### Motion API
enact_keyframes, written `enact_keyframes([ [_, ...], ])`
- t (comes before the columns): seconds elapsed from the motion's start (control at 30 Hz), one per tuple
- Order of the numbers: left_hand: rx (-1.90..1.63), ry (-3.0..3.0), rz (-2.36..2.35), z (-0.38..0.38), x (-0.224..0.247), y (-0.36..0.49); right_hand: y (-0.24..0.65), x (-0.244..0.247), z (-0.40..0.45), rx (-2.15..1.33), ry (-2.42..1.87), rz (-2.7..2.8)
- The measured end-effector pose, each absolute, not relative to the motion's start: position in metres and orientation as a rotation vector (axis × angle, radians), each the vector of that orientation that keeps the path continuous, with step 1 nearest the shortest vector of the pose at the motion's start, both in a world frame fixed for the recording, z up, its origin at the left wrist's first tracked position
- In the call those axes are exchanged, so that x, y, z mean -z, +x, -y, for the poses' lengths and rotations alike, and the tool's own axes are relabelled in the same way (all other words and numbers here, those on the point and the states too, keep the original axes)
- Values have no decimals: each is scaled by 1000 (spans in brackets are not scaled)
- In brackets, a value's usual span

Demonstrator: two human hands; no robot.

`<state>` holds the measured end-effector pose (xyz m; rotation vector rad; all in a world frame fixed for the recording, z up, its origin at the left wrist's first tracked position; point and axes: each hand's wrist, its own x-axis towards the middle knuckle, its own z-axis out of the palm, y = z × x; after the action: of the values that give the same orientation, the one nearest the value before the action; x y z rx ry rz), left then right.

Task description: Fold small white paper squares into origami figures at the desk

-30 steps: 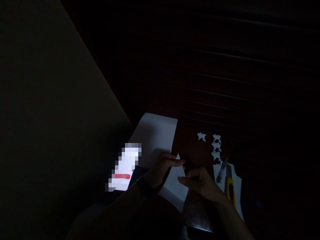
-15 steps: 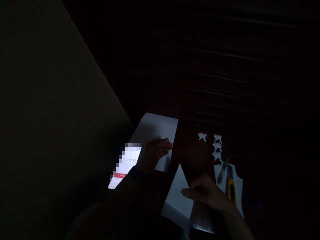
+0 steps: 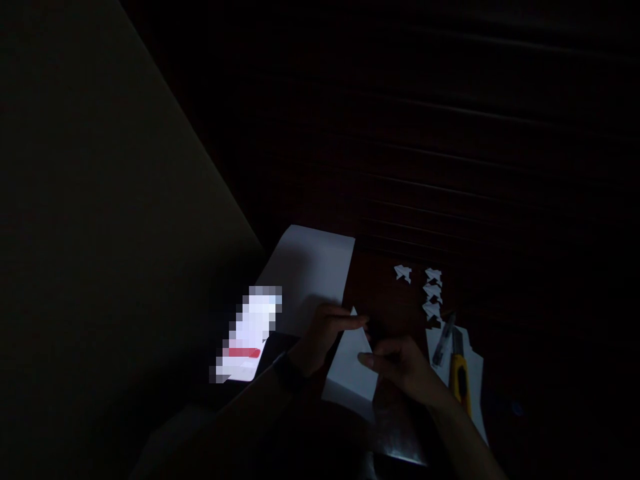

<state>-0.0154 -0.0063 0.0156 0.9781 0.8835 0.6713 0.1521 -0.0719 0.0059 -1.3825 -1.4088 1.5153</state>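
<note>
A small white paper [image 3: 350, 367] with a pointed top and a crease across its lower part is held above the dark table. My right hand [image 3: 403, 367] pinches its right edge between thumb and fingers. At the pointed tip is my left hand [image 3: 334, 327], its fingers closed together around the top of the paper; a dark band sits on that wrist. Several small folded white paper pieces lie beyond my right hand: one [image 3: 403, 273] apart, the others [image 3: 433, 292] in a column.
A large white sheet [image 3: 315, 260] lies behind my left hand. To the left is a lit phone [image 3: 247, 340]. A yellow cutter [image 3: 460, 380] and a clear pen-like object [image 3: 444, 341] rest on white papers [image 3: 477, 380] at the right. A pale wall [image 3: 100, 200] rises at the left.
My left hand has come down and right from over the large sheet to the tip of the small paper. My right hand and the paper have shifted slightly up and left.
</note>
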Motion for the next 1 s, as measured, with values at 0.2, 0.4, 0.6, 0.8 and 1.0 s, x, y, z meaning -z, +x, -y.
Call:
enact_keyframes([
  [0.2, -697, 982, -975, 4, -19, -14, 154, -3, 70, -1446, -1453, 1371],
  [0.4, -754, 1096, -975, 2, -21, -16, 155, 1, 70, -1284, -1566, 1387],
  [0.6, -801, 1032, -983, 2, -25, -16, 154, -1, 71, -1104, -1636, 1566],
  [0.8, -816, 991, -979, 0, -22, -20, 154, -6, 72, -1082, -1627, 1646],
  [1.0, -1023, 843, -886, -9, -16, -33, 161, -5, 75, -1049, -1667, 1606],
])
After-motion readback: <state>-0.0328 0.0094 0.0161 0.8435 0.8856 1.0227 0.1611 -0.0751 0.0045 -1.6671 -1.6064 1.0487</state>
